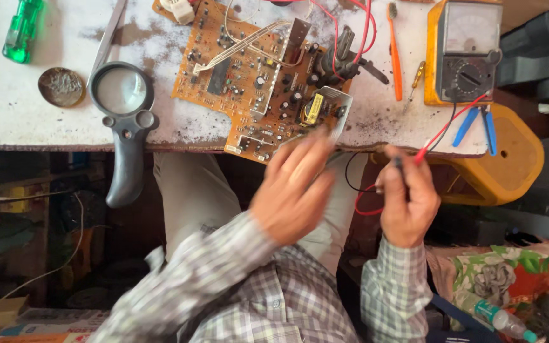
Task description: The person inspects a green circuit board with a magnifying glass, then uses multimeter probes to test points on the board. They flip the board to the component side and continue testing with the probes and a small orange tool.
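one head-worn view looks steeply down, close over the workbench edge [65,136] and the person's lap.

The circuit board [263,76] is matt tan laminate studded with glossy plastic parts and a dull metal shield, lying on a worn white tabletop [27,121] whose painted surface is rough and flaked with dark patches. The magnifying glass [122,101] has a matt grey plastic handle and clear shiny lens, the multimeter [464,51] a smooth orange-yellow plastic case, and the lighter [23,28] glossy translucent green plastic, while the sleeves are soft checked cloth
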{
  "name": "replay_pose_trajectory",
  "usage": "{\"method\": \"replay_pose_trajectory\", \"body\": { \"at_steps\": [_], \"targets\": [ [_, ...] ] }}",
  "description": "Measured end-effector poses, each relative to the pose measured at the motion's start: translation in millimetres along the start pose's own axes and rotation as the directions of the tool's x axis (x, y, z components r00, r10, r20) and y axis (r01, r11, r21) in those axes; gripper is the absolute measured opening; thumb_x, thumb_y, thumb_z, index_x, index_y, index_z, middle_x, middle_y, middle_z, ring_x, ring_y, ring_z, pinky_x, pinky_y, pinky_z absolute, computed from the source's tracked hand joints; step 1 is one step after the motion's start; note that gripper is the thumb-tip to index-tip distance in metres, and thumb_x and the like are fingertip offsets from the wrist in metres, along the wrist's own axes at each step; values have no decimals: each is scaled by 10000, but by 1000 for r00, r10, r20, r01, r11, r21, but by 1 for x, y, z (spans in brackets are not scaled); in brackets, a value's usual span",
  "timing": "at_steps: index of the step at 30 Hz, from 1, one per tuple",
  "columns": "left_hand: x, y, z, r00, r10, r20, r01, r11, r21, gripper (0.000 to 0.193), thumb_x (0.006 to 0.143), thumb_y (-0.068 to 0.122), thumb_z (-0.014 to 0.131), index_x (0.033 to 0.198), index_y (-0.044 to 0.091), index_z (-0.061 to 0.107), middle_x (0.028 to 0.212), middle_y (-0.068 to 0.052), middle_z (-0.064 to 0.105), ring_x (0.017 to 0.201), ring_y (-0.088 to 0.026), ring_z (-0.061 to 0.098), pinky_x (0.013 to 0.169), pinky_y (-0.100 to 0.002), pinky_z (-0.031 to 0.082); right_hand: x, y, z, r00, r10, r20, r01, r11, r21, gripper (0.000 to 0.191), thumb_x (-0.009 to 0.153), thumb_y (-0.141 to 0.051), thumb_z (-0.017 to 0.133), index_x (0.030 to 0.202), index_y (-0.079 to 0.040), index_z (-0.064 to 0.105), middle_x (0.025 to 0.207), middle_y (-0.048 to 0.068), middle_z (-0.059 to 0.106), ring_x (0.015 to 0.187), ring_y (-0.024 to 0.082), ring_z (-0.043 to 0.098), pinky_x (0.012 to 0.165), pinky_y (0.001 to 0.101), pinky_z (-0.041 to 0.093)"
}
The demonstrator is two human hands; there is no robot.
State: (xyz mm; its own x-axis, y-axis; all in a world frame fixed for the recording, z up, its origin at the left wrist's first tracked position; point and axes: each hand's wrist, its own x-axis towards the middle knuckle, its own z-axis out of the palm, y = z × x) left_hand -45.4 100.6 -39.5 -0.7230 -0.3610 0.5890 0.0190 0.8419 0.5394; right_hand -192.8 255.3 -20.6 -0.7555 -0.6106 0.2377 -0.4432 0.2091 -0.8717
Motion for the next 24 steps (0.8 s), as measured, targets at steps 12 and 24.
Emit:
{"method": "replay_pose_trajectory", "body": {
  "at_steps": [12, 24],
  "targets": [
    [-91, -9, -57, 997, -59, 48, 61, 998, -27, 394, 856, 68, 840, 1186, 13, 631, 1144, -117, 639, 870, -248, 641, 757, -374, 499, -26, -33, 27, 795, -280, 539, 405, 905, -128, 391, 783, -1, 830, 1159, 0, 722, 959, 119, 657, 770, 251, 679, 658, 356, 553],
    [-65, -5, -43, 968, -86, 234, 74, 995, 59, 498, 823, 87, 678, 1317, 30, 647, 1097, -70, 601, 933, -226, 605, 788, -367, 478, -40, -50, 35, 851, -202, 485, 256, 966, -47, 326, 844, -4, 802, 1157, -18, 714, 1041, 117, 675, 880, 223, 719, 740, 302, 598]
  ]
}}
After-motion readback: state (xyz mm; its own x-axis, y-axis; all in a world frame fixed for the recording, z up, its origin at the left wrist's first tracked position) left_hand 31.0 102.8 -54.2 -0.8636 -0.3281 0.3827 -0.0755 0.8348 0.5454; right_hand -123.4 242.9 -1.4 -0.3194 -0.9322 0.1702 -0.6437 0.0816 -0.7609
